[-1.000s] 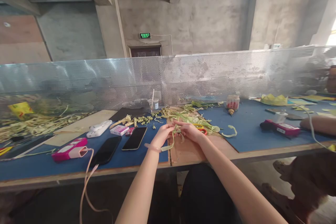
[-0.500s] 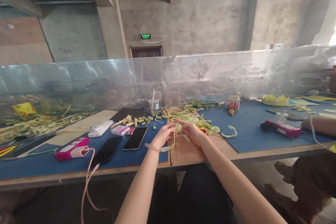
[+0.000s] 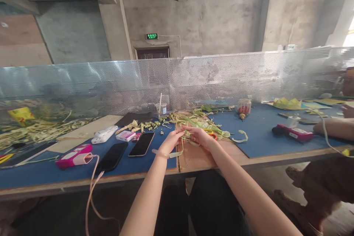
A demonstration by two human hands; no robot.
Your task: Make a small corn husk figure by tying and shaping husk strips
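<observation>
My left hand [image 3: 171, 142] and my right hand [image 3: 201, 135] meet over the brown board [image 3: 193, 156], fingertips pinched together. Between them is a pale green plant strip [image 3: 177, 153]; its loose tail hangs below my left fingers towards the wrist. What the fingers form at their tips is too small to make out. Just behind my hands lies a heap of similar green strips and leaves [image 3: 197, 120]. Red and yellow handles [image 3: 211, 132], seemingly of scissors, show beside my right hand, partly covered. Small knotted green pieces [image 3: 153, 125] lie to the left of the heap.
Left of me are two phones [image 3: 141, 144], a pink device [image 3: 74, 156] with a cable, a white case [image 3: 104, 134] and a small box [image 3: 125, 135]. A plastic cup [image 3: 161, 110] and a jar [image 3: 244, 106] stand behind. Another person's arm [image 3: 332, 128] rests at right.
My hands stay together with only small finger movements, and the strip's tail has shifted slightly. The view has moved a little. At far right, more of the other person's hand shows.
</observation>
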